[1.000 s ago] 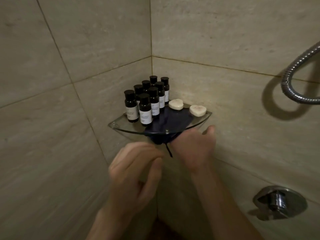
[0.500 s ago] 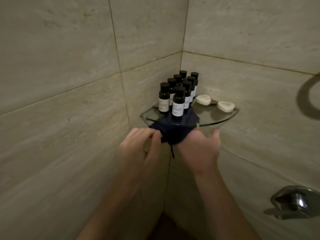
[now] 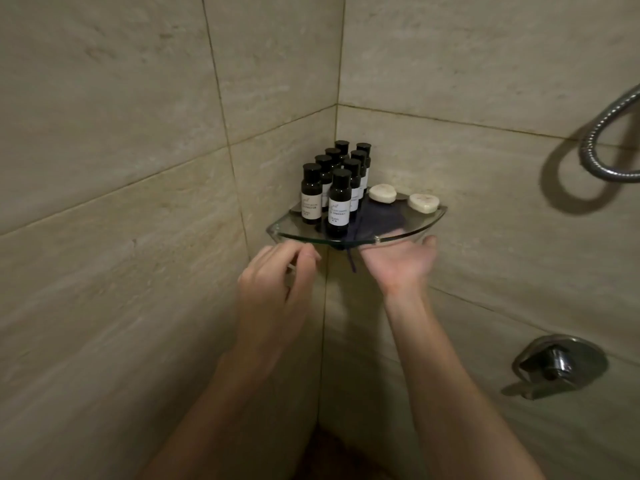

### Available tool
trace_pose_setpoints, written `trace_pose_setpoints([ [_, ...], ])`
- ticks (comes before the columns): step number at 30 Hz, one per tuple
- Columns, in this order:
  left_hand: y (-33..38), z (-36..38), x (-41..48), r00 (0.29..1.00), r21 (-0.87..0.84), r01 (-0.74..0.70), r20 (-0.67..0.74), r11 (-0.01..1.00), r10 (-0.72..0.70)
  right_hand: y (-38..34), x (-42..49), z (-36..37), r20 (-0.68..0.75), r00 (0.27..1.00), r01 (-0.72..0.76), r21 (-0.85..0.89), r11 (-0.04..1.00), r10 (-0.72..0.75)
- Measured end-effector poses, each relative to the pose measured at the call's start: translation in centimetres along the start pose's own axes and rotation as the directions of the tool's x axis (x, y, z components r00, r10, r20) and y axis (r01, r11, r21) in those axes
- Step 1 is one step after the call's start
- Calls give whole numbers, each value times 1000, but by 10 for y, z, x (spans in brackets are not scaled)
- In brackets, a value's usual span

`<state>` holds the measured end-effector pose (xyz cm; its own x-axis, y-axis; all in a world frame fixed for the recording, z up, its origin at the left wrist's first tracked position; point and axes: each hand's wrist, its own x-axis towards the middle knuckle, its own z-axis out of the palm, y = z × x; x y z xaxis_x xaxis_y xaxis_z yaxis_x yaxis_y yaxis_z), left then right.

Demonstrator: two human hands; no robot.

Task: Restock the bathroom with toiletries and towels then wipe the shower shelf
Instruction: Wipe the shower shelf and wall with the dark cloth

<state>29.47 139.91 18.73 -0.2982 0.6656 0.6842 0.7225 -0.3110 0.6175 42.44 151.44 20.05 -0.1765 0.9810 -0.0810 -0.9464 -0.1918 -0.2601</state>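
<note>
Step in hand: the wiping of the shower shelf; by how things lie the restocking here looks done, with the bottles standing in rows toward the corner and two soaps beside them on the glass.
Surface being wiped: as far as I can judge, the underside of the glass, since the cloth shows dark through the shelf from below.
Cloth position: under the front middle of the shelf, just right of the bottles, up against or very near the glass; a loose cord hangs from it below the rim.
Right hand: the right hand is palm up directly beneath the shelf's front edge, its thumb out to the side just under the rim.
Right fingers: they reach in under the glass behind the cloth and are blurred; I cannot tell whether they curl round it or press it flat.
Left hand: the left hand hovers below the shelf's left end, apart from the glass.
Left fingers: the fingers are loosely bent, thumb and forefinger close together, with nothing in them.
Next move calls for: a sweep along the underside toward the right end, pressure kept gentle so the glass does not jolt the bottles; the top will need the bottles and soaps worked round or lifted.
</note>
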Motion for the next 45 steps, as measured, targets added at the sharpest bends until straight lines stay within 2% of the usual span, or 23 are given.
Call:
trace_pose_setpoints([
  [1,1,-1,0,1000,-2,-6,-6,1000,6,8,7,0,104,991,-81,-34,996,84],
  [3,3,-4,-1,1000,-9,-12,-3,1000,12,20,16,1,33,994,-108,11,994,108],
  [6,7,-9,-4,999,-24,-40,16,999,40,32,19,5,121,989,-82,-3,997,82],
  [8,7,-13,-8,998,-8,-44,42,999,44,33,11,3,134,983,-123,-2,992,122],
  [12,-1,-11,-6,996,19,16,85,1000,-18,40,-30,-14,93,950,-307,127,943,297],
  [15,-9,-6,-8,998,4,51,47,999,-51,41,-58,-27,107,942,-334,240,912,317],
  [17,-8,-1,-15,997,-10,64,52,998,-64,26,-67,-36,27,954,-298,213,931,299],
  [21,4,29,-33,960,7,149,239,989,-146,-21,-74,-43,-129,964,-235,7,972,234],
  [24,15,59,-43,876,2,287,403,958,-264,-54,-76,-51,-268,963,-96,-194,976,41],
  [26,31,80,-48,826,-78,413,453,908,-337,-76,-79,-60,-309,943,20,-322,947,-125],
  [28,53,100,-50,750,-267,593,526,759,-401,-98,-82,-70,-279,939,38,-497,867,-200],
  [29,64,109,-50,672,-357,709,605,608,-427,-108,-84,-74,-253,948,4,-595,803,-193],
  [31,75,125,-52,472,-391,880,783,268,-406,-123,-84,-80,-224,966,-104,-788,607,-125],
  [32,74,132,-57,412,-362,911,832,200,-371,-128,-83,-83,-211,974,-144,-864,482,-87],
  [34,68,146,-73,381,-345,924,857,163,-348,-137,-77,-90,-163,984,-143,-966,214,-77],
  [36,60,160,-85,374,-355,925,799,133,-471,-147,-70,-97,-54,991,-56,-998,-13,-120],
  [37,53,167,-88,367,-383,919,738,96,-567,-152,-68,-100,-12,989,-23,-997,-70,-149],
  [39,34,177,-82,313,-514,858,554,-21,-771,-163,-66,-104,30,988,20,-997,-69,-154],
  [40,23,179,-75,295,-590,807,456,-36,-840,-167,-64,-108,37,992,28,-997,-73,-124],
  [41,14,180,-65,308,-648,762,370,-6,-877,-171,-63,-111,48,996,41,-995,-88,-76],
  [44,2,188,-26,457,-655,709,147,260,-877,-177,-55,-111,92,992,107,-980,-165,91],
  [45,0,193,-14,513,-641,692,114,332,-851,-178,-50,-109,110,985,135,-971,-196,133],
])
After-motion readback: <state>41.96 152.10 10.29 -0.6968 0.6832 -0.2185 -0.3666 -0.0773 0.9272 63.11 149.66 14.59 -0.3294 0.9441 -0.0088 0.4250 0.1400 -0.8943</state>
